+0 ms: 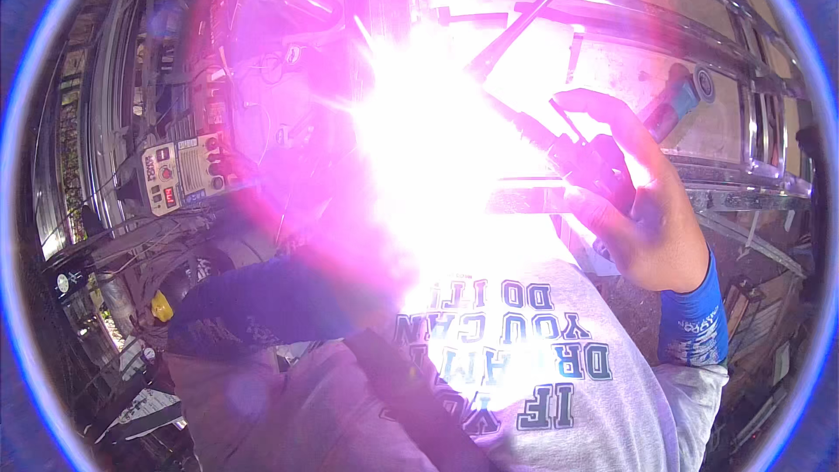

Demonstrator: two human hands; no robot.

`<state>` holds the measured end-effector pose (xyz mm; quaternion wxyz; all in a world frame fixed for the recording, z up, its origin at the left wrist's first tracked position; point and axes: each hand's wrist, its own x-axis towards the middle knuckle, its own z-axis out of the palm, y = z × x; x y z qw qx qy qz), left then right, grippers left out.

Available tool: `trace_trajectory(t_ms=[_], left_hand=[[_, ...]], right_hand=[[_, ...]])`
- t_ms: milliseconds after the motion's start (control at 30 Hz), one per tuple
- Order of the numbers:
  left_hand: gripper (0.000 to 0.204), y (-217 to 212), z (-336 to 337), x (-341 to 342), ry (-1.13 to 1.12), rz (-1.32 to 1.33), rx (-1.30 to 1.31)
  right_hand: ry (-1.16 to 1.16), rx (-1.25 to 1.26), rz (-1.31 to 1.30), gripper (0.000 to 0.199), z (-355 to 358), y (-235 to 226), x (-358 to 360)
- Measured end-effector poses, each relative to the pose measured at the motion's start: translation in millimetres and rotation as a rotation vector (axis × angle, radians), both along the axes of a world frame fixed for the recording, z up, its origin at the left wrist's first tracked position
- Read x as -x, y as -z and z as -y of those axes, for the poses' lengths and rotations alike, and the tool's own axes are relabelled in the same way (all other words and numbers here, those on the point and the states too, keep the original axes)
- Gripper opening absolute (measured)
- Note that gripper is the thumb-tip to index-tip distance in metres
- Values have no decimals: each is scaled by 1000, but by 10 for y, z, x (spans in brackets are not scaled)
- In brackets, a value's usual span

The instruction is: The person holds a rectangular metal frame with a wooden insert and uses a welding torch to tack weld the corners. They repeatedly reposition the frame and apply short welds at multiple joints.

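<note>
A blinding white and pink arc glare (428,140) fills the middle of the view. My right hand (651,201) is closed around the dark handle of a welding torch (581,162), just right of the glare. From the torch head a long, tapered dark cap (520,31) sticks up and to the right. My left arm, in a dark blue sleeve (271,297), reaches in from the lower left toward the light. The glare hides my left hand, so its fingers and anything in them cannot be seen. The workpiece at the arc is washed out too.
Right of my right hand lies a blue angle grinder (677,109) with a round disc. Shiny metal bars (743,201) run along the right and far side. On the left stands a welding machine (183,173) with knobs and a red display, amid cables and dark metal frames.
</note>
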<state>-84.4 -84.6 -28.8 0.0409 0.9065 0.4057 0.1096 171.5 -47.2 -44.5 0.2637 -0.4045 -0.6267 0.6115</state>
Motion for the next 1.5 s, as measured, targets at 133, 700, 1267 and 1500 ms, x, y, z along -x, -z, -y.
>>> trace_trajectory(t_ms=[133,700,1267,1500], left_hand=[[27,-43,-66,21,12,-101,35],[48,12,213,351,-235,71,98],[66,341,283,1015,-250,1416,1371],[111,426,276,1486,31,1310,1381]], right_hand=[[60,-34,46,67,32,41,1],[373,90,-100,73,159,70,-132],[601,-535,982,43,226,333,-1571],[700,-446,1065,41,368,-67,-1110]])
